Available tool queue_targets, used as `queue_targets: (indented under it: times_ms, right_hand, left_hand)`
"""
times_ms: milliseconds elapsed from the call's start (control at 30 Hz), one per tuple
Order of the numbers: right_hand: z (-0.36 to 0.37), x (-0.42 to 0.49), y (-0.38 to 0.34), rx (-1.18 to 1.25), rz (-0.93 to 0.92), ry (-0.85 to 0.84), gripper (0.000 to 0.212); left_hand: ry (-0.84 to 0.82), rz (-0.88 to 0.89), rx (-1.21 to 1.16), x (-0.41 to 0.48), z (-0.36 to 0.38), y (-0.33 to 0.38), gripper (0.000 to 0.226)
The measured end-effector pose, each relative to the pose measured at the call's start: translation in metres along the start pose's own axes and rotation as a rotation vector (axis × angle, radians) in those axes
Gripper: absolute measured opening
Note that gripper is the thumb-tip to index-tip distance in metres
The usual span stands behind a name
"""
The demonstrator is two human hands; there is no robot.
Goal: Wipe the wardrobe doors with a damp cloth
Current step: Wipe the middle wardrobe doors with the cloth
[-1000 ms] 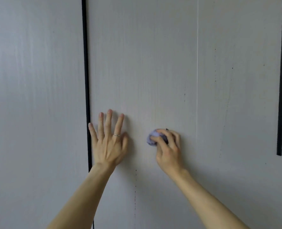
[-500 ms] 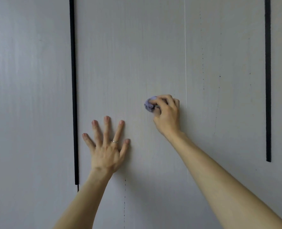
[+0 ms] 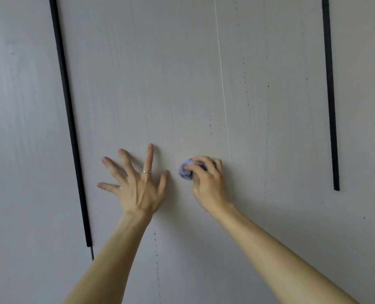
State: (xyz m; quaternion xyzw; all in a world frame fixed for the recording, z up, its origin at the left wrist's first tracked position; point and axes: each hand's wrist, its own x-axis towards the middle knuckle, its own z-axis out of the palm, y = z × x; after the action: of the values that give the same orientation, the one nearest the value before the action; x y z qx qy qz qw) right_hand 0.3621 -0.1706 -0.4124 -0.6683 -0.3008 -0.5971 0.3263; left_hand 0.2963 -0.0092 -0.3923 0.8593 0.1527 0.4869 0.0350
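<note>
A pale grey wardrobe door (image 3: pixel 155 84) fills the view. My left hand (image 3: pixel 136 185) lies flat against it with fingers spread, a ring on one finger. Just to its right, my right hand (image 3: pixel 208 183) grips a small bunched lilac cloth (image 3: pixel 185 171) and presses it onto the same door. Most of the cloth is hidden under my fingers.
A black vertical handle strip (image 3: pixel 70 119) runs along the door's left edge, with another door (image 3: pixel 17 150) beyond it. A second black strip (image 3: pixel 330 95) hangs at the right. A thin pale seam (image 3: pixel 222 88) and lines of dark specks (image 3: pixel 244 69) run down the surface.
My right hand has brought the cloth back down the door to beside my left hand after going up half a second ago. My left hand stays flat, fingers spread wider.
</note>
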Motion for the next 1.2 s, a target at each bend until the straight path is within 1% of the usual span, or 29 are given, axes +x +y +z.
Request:
queue_targets:
  times_ms: [100, 167, 233, 333, 467, 567, 633, 733, 800, 900, 1033, 1133, 1200]
  right_hand:
    - [-0.001, 0.09, -0.007, -0.033, -0.043, 0.034, 0.033]
    - [-0.006, 0.138, -0.006, -0.053, -0.072, 0.054, 0.034]
    - [-0.013, 0.165, -0.001, -0.064, -0.071, 0.058, 0.035]
    - [-0.018, 0.176, 0.009, -0.069, -0.093, 0.053, 0.036]
    - [-0.012, 0.159, 0.015, -0.018, -0.058, 0.129, 0.038]
    - [-0.012, 0.126, 0.028, -0.023, -0.032, 0.148, 0.036]
    - [-0.013, 0.08, 0.04, -0.04, -0.024, 0.141, 0.034]
    - [-0.015, -0.005, 0.042, -0.065, -0.059, 0.084, 0.032]
    - [-0.017, -0.021, 0.039, -0.051, -0.069, 0.053, 0.033]
    - [-0.02, 0.043, 0.036, -0.022, -0.05, 0.061, 0.034]
    - [-0.023, 0.151, 0.03, -0.013, 0.044, 0.149, 0.034]
    - [-0.021, 0.192, 0.03, 0.0, 0.088, 0.201, 0.035]
    - [-0.019, 0.201, 0.033, -0.01, 0.095, 0.241, 0.034]
  left_hand:
    - [0.012, -0.059, 0.026, 0.003, 0.01, 0.017, 0.083]
    - [0.074, -0.051, 0.022, 0.006, 0.014, 0.017, 0.083]
    - [0.095, -0.045, 0.034, 0.009, 0.019, 0.012, 0.087]
    - [0.116, -0.049, 0.057, 0.012, 0.022, 0.011, 0.087]
    - [0.115, -0.043, 0.039, 0.012, 0.023, 0.011, 0.086]
    - [0.139, -0.018, 0.033, 0.012, 0.026, 0.01, 0.086]
    - [0.162, -0.011, 0.034, 0.014, 0.027, 0.009, 0.086]
    - [0.178, -0.005, 0.015, 0.013, 0.028, 0.009, 0.086]
    - [0.179, -0.004, 0.006, 0.012, 0.027, 0.01, 0.087]
    - [0.182, 0.001, 0.026, 0.011, 0.028, 0.011, 0.086]
    - [0.192, -0.002, 0.04, 0.012, 0.03, 0.011, 0.088]
    - [0.193, 0.0, 0.047, 0.012, 0.033, 0.008, 0.088]
    - [0.194, 0.011, 0.042, 0.011, 0.035, 0.008, 0.087]
